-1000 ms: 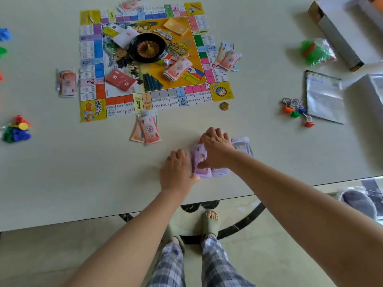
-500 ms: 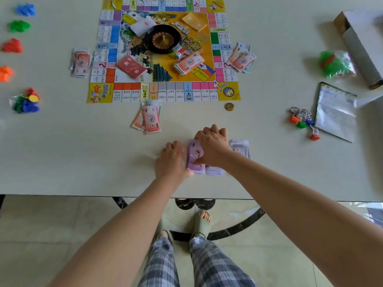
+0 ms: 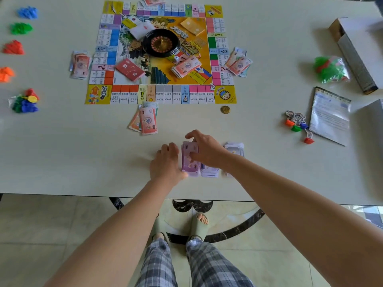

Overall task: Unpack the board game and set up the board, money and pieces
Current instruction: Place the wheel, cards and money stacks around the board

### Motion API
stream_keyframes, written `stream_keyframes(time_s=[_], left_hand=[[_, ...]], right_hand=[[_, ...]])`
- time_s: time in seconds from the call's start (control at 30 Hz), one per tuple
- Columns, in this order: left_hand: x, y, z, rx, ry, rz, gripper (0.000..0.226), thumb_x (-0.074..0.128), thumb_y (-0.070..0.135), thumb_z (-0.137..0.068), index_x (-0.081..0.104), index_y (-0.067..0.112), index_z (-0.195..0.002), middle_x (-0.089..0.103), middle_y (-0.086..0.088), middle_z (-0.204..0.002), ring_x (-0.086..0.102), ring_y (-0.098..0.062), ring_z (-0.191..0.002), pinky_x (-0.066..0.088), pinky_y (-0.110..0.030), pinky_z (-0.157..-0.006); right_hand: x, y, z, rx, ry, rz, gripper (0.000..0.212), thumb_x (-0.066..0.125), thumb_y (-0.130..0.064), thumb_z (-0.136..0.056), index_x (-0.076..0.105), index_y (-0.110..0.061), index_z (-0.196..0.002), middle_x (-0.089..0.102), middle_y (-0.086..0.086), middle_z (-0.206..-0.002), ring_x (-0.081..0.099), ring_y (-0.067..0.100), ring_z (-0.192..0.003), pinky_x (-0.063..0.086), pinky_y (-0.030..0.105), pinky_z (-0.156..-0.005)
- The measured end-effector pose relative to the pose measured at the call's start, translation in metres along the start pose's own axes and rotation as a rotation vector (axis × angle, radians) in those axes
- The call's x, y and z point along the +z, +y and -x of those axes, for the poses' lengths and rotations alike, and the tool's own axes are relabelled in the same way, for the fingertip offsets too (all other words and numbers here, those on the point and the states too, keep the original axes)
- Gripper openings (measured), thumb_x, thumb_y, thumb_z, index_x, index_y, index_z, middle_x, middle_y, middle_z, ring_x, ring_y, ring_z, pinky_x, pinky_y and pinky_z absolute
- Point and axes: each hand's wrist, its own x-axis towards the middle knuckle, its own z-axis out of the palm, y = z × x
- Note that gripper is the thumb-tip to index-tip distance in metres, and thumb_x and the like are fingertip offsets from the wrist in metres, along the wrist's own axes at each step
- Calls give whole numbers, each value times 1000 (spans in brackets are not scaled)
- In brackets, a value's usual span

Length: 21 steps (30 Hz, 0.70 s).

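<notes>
Money [image 3: 189, 160] (purple stack, near table edge) sits pinched under your right hand [image 3: 205, 151] for sorting. Your left hand [image 3: 165, 162] braces its left side, squaring the notes.

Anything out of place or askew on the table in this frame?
Mostly tidy. One red-based character pawn lies apart from the other three pawns beside the instruction sheet. A gold coin sits alone just off the board. The note piles are loosely fanned, not squared.
</notes>
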Motion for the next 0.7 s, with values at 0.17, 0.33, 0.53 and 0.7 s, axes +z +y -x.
stream_keyframes(time_s=[0.17, 0.33, 0.53, 0.7], left_hand=[[-1, -7, -3, 21, -85, 310, 75, 68, 54, -56, 48, 16, -118, 48, -7, -112, 46, -21, -107, 39, -31, -83], [-18, -7, 4, -72, -157, 1037, 13, 73, 16, -77, 62, 13, -84, 68, -4, -80, 63, -2, -69, 48, -26, -70], [-28, -21, 8, -271, -127, 1245, 23, 43, 6, -94, 63, -2, -104, 76, -5, -82, 72, -20, -74, 55, -27, -69], [-22, -30, 11, -285, -152, 1237, 25, 42, 2, -92, 63, -2, -103, 76, -6, -82, 71, -20, -71, 56, -29, -67]], right_hand=[[-9, -1, 0, 19, -60, -167, 33, 65, -12, -84, 53, -12, -115, 61, 8, -107, 56, 21, -88, 44, 27, -67], [-16, -8, 0, 51, -75, -422, 33, 70, -11, -84, 51, -17, -111, 62, 2, -100, 58, 16, -81, 48, 21, -64], [-1, -1, 6, 51, 78, 240, 80, 68, -40, -83, 28, -16, -147, 28, 10, -150, 28, 27, -135, 25, 39, -110], [25, 10, 16, 30, 69, 561, 97, 67, -63, -74, 25, -11, -145, 1, 12, -159, 0, 29, -145, 14, 44, -112]])
